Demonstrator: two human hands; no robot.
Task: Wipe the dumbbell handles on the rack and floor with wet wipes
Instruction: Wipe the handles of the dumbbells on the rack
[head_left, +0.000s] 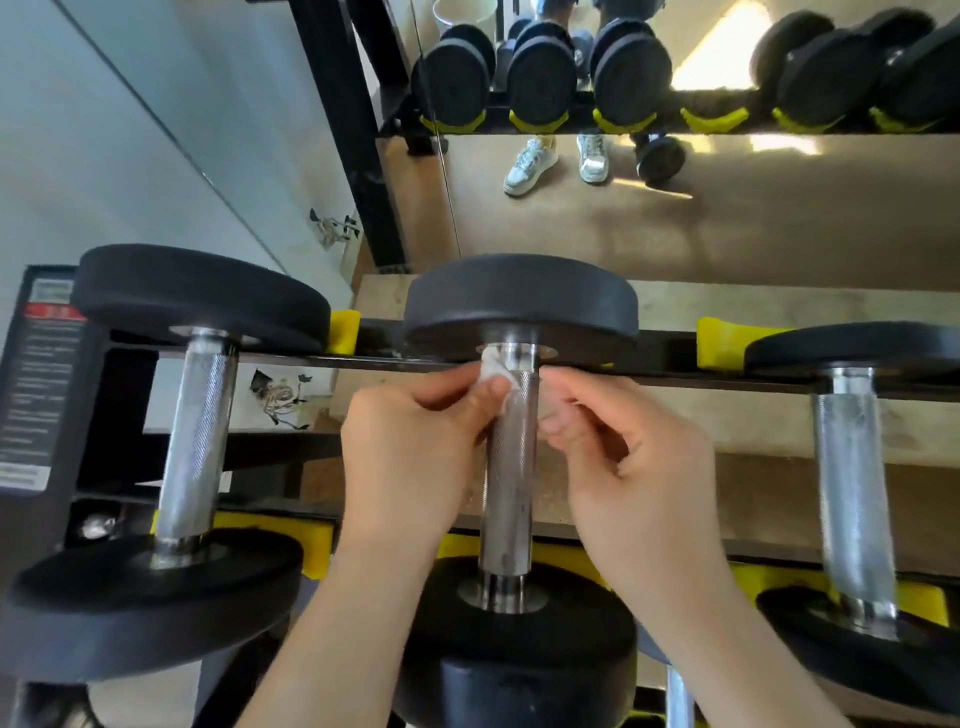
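Black dumbbell heads (519, 306), yellow cradles (719, 343) — knurled silver handles (508, 457).

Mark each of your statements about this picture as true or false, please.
1. The left hand and right hand are at the middle handle. True.
2. The wipe is at the handle's near end. False: it is at the far end, by the far head.
3. The rack has yellow cradles. True.
4. The left dumbbell lies on the floor. False: it rests on the rack.
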